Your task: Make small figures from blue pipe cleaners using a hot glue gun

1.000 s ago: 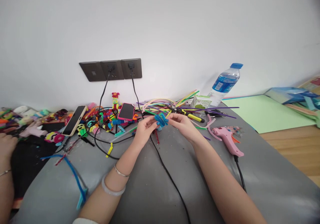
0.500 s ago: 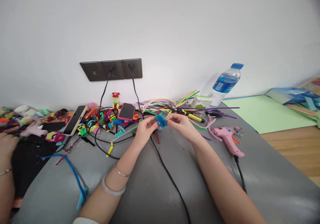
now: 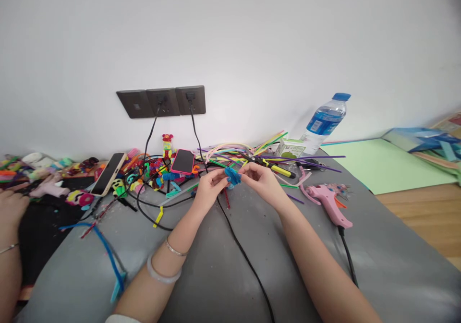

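Observation:
My left hand [image 3: 208, 187] and my right hand [image 3: 262, 179] meet above the grey table [image 3: 223, 265], both pinching a small blue pipe-cleaner piece [image 3: 232, 174] between their fingertips. The fingers of each hand are closed on it. Two bracelets ring my left wrist. A black cable [image 3: 240, 251] runs under my hands toward me. Just behind my hands lies a heap of coloured pipe cleaners [image 3: 248, 151] with yellow-handled pliers [image 3: 274, 166].
A pink glue gun [image 3: 328, 197] lies right of my hands. Two phones [image 3: 183, 161] [image 3: 107, 173], small colourful figures and a wall socket [image 3: 162, 101] are at the back. A water bottle [image 3: 323, 121] stands right. Another person's hand [image 3: 10, 208] rests far left.
My fingers have turned the blue piece slightly and pressed it tighter; it looks more bunched. The other person's hand at the left has shifted a little.

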Motion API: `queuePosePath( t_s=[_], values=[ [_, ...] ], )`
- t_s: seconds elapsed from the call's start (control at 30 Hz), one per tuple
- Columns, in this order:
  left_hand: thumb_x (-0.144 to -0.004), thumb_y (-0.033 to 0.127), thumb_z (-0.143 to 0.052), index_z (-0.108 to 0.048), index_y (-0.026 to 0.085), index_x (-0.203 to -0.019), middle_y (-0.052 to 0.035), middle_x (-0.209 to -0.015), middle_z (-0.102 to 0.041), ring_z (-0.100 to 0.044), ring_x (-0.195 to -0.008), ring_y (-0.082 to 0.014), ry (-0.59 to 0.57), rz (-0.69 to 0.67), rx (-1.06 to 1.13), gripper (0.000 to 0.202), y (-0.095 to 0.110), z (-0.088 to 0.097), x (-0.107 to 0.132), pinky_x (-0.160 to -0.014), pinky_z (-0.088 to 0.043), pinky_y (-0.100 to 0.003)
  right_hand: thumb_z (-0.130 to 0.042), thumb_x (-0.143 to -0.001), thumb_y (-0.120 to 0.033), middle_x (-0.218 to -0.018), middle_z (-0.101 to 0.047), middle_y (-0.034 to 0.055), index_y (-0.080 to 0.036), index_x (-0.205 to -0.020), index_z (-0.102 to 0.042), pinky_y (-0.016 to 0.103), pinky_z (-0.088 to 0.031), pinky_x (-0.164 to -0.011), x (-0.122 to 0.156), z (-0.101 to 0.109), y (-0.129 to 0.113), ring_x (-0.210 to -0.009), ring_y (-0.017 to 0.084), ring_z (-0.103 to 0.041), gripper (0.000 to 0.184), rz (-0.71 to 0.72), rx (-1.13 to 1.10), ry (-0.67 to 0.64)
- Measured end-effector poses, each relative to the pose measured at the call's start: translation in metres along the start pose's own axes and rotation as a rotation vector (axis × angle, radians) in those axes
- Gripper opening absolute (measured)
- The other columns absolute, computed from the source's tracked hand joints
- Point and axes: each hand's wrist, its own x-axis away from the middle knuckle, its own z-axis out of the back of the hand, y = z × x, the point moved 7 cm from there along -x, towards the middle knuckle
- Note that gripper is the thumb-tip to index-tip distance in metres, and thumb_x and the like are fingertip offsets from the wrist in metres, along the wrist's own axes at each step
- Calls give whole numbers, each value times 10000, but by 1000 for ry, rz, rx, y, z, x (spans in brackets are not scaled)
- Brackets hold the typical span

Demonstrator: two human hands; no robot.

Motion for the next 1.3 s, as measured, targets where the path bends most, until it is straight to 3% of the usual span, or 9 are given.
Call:
queuePosePath(
  t_s=[0.53,1.3],
  values=[
    [-720,403,-803,-768,143,-1012,-98,-965,-775,-718,-838,-222,-4,-52,-46,392,1,1,0,-795,-593,-346,-590,-809,-266,-687,-586,3,-189,-761,-633,284,-373,-590,3,-2,-13,-633,151,-486,100,98,116,29],
    [-703,320,-813,-760,158,-972,-98,-1001,-771,-718,-921,-234,15,-117,-38,319,6,4,-3,-851,-580,-355,-613,-835,-260,-713,-551,13,-201,-767,-641,293,-365,-597,9,-5,-18,-655,157,-465,93,183,135,89]
  ],
)
